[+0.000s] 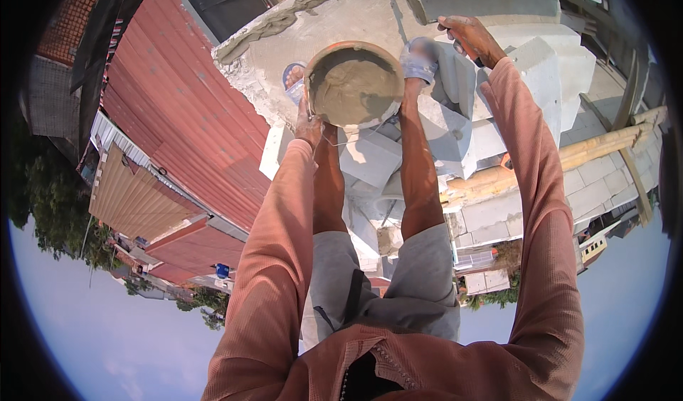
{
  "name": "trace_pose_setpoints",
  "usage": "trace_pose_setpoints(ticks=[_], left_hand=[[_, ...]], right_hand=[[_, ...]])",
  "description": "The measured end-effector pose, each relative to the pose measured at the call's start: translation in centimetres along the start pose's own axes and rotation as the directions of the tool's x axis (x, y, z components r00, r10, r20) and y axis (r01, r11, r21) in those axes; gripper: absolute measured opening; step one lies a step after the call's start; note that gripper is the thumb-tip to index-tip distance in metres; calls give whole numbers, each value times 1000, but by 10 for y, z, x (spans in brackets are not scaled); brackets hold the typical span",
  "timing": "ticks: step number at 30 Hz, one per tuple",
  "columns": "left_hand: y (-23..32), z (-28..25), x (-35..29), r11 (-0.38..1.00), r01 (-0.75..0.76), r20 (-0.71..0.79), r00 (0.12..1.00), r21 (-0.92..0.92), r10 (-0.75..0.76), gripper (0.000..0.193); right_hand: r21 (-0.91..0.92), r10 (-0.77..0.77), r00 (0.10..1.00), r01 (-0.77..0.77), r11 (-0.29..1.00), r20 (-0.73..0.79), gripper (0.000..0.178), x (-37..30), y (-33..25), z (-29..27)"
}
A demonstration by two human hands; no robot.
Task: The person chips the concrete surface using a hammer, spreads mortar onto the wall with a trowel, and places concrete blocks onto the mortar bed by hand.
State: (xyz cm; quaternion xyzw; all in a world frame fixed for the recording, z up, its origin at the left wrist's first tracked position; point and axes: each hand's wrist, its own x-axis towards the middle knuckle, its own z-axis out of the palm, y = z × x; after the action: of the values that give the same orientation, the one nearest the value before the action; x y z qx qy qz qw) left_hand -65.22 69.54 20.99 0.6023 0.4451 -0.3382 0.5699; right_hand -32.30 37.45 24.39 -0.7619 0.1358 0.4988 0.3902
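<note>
A round bucket (393, 65) with a brownish rim holds wet grey mortar (356, 88). It stands between my two sandalled feet, and its thin wire handle hangs down on the near side. My left hand (307, 126) is closed on the bucket's near-left edge, with its fingers partly hidden. Off to the right of the bucket, my right hand (469, 40) is raised over pale blocks. Its fingers are curled, and whatever they may hold cannot be made out. Wet mortar (299, 10) lies in a strip along the top edge of the slab ahead.
Pale lightweight blocks (445, 134) lie loosely piled beneath and to the right of my legs. Bamboo poles (605, 148) cross at the right. Beyond the broken slab edge at left, a red corrugated roof (174, 88) lies lower down.
</note>
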Motion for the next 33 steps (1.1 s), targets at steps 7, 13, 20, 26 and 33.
trace_pose_setpoints(ticks=[7,13,20,26,33], left_hand=[[9,-5,-3,981,104,81,993,-164,-92,78],[-34,-9,20,994,12,47,999,-110,-7,78],[-60,-13,31,970,-210,-13,977,123,213,77],[-9,12,11,982,-76,51,996,172,68,81],[-69,-31,34,996,-45,-90,995,76,52,81]], right_hand=[[-65,85,996,-85,994,-7,44,-16,-25,-35],[-155,137,984,-119,981,111,43,-78,-46,-41],[-218,62,998,-55,974,24,40,0,-49,0],[-197,127,991,-131,972,-32,41,-41,-32,-56],[-340,144,986,-107,934,87,40,-113,-89,-55]])
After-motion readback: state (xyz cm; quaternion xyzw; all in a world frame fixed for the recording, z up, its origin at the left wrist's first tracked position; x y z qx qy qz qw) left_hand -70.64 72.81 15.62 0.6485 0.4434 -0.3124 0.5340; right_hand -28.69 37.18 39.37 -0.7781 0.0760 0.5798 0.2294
